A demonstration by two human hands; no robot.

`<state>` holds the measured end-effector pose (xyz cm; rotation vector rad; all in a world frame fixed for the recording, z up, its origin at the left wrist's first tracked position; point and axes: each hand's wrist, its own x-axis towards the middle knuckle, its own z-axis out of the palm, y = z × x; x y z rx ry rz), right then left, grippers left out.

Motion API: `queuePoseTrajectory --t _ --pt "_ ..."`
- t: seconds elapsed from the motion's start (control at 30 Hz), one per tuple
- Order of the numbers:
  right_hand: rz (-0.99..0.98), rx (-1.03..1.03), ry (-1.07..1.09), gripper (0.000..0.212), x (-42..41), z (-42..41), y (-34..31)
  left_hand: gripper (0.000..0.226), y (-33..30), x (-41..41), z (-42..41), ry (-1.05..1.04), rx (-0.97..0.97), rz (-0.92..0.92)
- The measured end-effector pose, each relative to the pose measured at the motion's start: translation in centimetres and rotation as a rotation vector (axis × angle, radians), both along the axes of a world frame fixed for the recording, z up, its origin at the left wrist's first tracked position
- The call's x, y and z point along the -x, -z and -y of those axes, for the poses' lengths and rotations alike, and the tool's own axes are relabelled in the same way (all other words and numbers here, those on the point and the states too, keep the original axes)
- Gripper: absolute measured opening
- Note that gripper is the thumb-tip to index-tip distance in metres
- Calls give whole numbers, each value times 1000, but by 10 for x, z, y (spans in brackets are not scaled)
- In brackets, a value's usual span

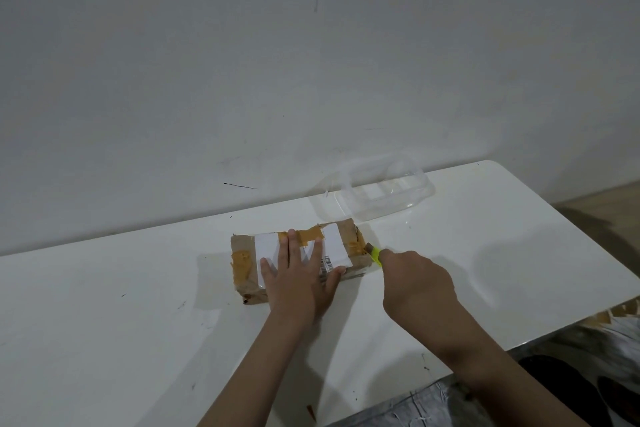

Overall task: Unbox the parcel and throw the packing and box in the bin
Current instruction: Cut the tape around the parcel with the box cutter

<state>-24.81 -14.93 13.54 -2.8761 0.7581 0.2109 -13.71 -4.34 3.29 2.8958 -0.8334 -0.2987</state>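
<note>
A small brown cardboard parcel point(247, 258) lies on the white table point(121, 315), wrapped in tan tape with a white shipping label on top. My left hand point(299, 282) lies flat on the label, fingers spread, pressing the parcel down. My right hand point(417, 286) grips a yellow-green box cutter point(375, 255). The cutter's tip touches the parcel's right end, near the taped edge. Most of the cutter's handle is hidden inside my fist.
A clear plastic container point(381, 189) stands at the table's back edge, against the white wall. Torn cardboard and packing scraps point(616, 319) lie on the floor past the table's right corner. A dark object point(568, 388) sits on the floor at lower right.
</note>
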Motion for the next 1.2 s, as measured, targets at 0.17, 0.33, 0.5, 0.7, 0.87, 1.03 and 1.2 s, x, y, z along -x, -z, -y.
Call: queuePoseTrajectory --t 0.17,0.33,0.5,0.7,0.87,1.03,1.2 --pt "25 23 1 15 8 8 6 70 2 2 -1 11 8 43" --pt "105 33 64 18 5 16 4 69 2 0 -2 12 20 38" --pt "99 4 68 25 -6 12 9 69 3 2 -3 12 35 47" --pt "28 -21 65 26 -11 5 17 69 2 2 0 18 12 36" --pt "7 -2 20 24 -13 3 11 69 3 4 0 0 18 37" --pt "-14 26 -6 25 -9 2 3 70 2 1 0 -4 34 2" --pt "-30 21 13 23 0 2 2 71 2 1 -1 4 1 -8"
